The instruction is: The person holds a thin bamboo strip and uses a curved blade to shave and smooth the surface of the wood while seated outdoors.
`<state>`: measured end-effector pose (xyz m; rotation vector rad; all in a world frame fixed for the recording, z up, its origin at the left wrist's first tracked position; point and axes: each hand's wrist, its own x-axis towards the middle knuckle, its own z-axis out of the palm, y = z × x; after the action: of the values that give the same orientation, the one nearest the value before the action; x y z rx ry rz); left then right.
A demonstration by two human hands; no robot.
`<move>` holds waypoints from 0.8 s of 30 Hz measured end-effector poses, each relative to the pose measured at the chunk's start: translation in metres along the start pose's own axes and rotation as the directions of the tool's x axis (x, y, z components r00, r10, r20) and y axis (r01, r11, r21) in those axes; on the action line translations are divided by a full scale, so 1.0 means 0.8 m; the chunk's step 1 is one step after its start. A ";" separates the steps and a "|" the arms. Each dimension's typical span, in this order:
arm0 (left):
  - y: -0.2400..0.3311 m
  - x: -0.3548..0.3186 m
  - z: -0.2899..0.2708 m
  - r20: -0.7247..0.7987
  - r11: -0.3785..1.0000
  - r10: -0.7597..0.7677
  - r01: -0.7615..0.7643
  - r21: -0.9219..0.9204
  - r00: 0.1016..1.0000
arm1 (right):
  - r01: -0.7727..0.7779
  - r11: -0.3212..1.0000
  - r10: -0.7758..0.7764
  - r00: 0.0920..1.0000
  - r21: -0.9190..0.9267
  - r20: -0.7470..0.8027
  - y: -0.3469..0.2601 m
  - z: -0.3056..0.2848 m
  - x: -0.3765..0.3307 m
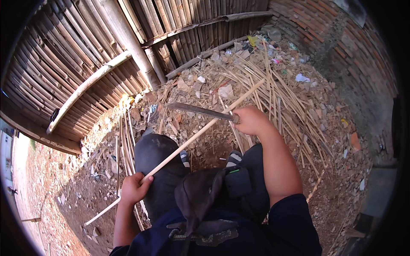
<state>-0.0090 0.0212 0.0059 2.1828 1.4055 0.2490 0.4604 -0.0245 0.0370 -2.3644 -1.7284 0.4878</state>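
My left hand (134, 187) grips a long pale bamboo stick (200, 131) near its lower end, over my left knee. The stick slants up to the right, its far tip above the litter of cut strips. My right hand (251, 120) holds the handle of a long dark blade (198, 110), which points left and lies across the stick at about its middle. I am seated, with dark trousers and a dark bag (205, 200) in my lap.
A bamboo slat fence (85, 51) with a thick post (132, 42) stands ahead and to the left. A heap of split bamboo strips (282, 98) and rubble covers the dirt ground. A brick wall (341, 47) rises at the right.
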 end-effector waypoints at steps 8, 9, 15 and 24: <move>0.007 -0.003 0.002 -0.036 1.000 0.018 -0.018 -0.007 0.999 | -0.093 0.983 0.090 0.996 0.160 0.026 0.040 0.003 0.023; 0.007 -0.003 0.002 -0.042 1.000 0.030 -0.030 0.001 0.999 | -0.131 0.976 0.134 0.991 0.176 -0.008 0.038 0.000 0.023; -0.004 0.002 -0.001 0.014 1.000 0.007 -0.007 -0.007 1.000 | 0.041 0.999 -0.042 0.995 0.016 0.086 -0.004 0.007 0.006; 0.003 -0.004 0.005 -0.046 0.999 0.013 -0.015 -0.030 0.999 | -0.024 0.991 0.019 0.999 0.128 0.042 0.031 0.010 0.018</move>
<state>-0.0066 0.0163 0.0041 2.1758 1.4025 0.3253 0.4835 -0.0187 0.0195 -2.3009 -1.6370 0.6352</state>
